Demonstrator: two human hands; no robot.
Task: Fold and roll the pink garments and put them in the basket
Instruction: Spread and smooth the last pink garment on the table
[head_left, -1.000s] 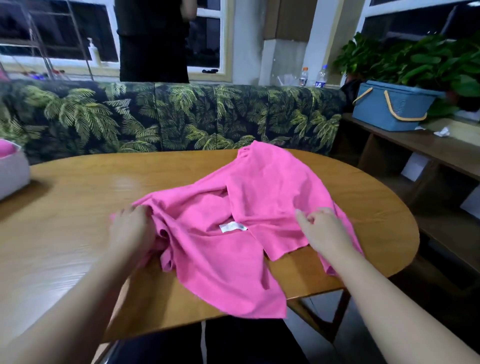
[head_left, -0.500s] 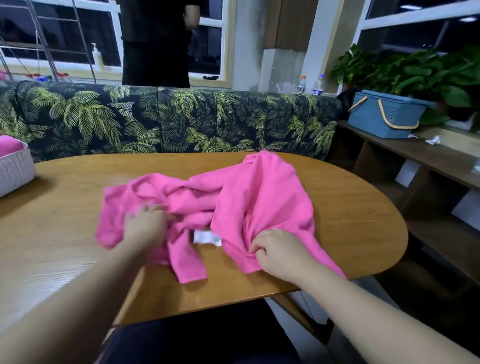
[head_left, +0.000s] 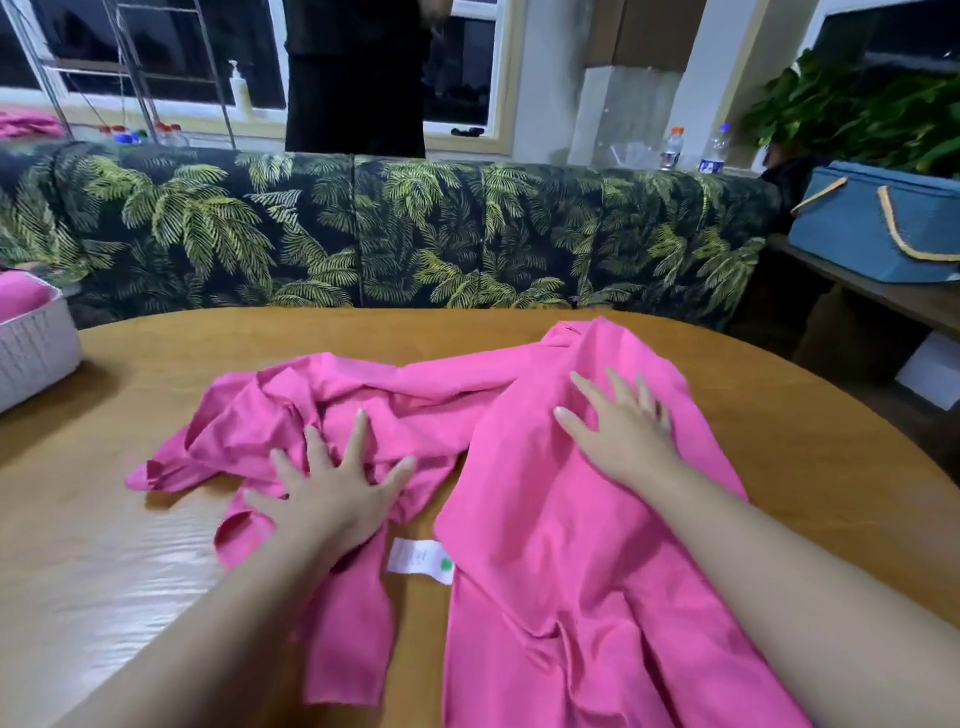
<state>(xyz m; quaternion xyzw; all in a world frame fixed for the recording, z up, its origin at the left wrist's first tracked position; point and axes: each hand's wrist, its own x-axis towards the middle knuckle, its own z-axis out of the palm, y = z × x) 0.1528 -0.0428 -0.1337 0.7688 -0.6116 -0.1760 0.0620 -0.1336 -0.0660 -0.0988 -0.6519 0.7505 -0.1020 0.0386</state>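
both hands lie flat with fingers spread on the pink garment (head_left: 545, 519) – left hand (head_left: 332, 493) on the bunched side, right hand (head_left: 623, 431) on the smoother panel – so it may fold lumpy if those creases stay. it sprawls across the wooden table (head_left: 779, 441), near edge hanging off, white label (head_left: 420, 557) showing – that overhang could drag it off; the white basket (head_left: 36, 343) sits far left.

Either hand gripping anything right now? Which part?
Nothing is gripped. Left hand lies flat, fingers spread, on the garment's bunched left side; right hand presses flat on its smoother right side.
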